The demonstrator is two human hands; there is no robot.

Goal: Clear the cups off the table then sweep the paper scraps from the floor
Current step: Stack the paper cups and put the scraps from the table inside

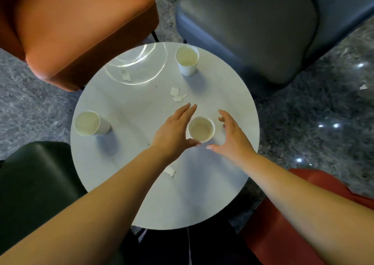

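Three white paper cups stand on a round white table (125, 183). The nearest cup (201, 129) sits between my two hands. My left hand (174, 131) is just left of it with fingers straight and thumb below the rim. My right hand (230, 137) is spread on its right side, a small gap apart. A second cup (187, 59) stands at the far edge, a third cup (90, 123) at the left edge. Torn paper scraps (177, 95) lie mid-table, another scrap (126, 74) further back, and one scrap (169, 171) shows under my left forearm.
Chairs ring the table: an orange chair (81, 27) far left, a grey chair (253, 25) far right, a dark green chair (34, 183) near left, a red chair (293, 224) near right. One paper scrap (363, 87) lies on the grey marble floor (303, 123).
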